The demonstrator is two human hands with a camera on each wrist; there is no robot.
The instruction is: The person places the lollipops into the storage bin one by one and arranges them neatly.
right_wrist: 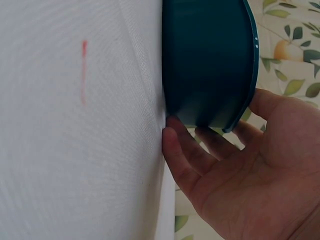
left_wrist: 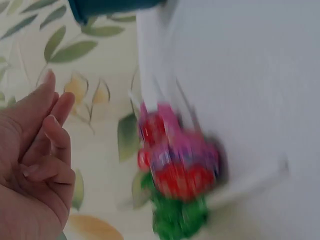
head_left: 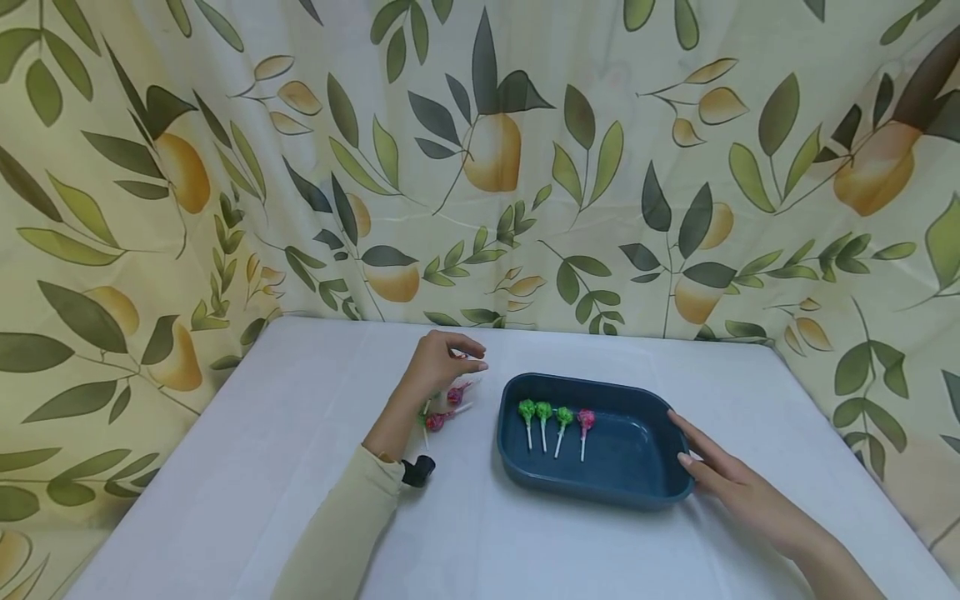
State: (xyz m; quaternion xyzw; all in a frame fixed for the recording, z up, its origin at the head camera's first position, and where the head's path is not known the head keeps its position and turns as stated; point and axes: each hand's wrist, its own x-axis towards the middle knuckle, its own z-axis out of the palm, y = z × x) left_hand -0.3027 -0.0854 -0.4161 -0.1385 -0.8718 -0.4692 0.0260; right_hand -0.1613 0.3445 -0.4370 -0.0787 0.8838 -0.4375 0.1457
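Note:
My left hand [head_left: 438, 367] hovers over a small group of wrapped lollipops at the left of the table, thumb and fingers bent loosely around nothing. The left wrist view shows this hand [left_wrist: 37, 165] apart from a blurred red-and-pink lollipop [left_wrist: 185, 170] and a green one [left_wrist: 177, 217]. Part of the group is hidden behind the hand. A dark blue tray [head_left: 457, 483] lies to the right, holding several green lollipops [head_left: 527, 409] and one pink lollipop [head_left: 586, 418] in a row. My right hand [head_left: 731, 479] grips the tray's right end, thumb at the rim and fingers against the outer wall [right_wrist: 210, 65].
A white cloth [head_left: 225, 500] covers the table. Behind it hangs a curtain [head_left: 465, 250] printed with leaves and fruit. A black device [head_left: 417, 472] is strapped at my left wrist. In the right wrist view, a red mark [right_wrist: 84, 65] shows on the cloth.

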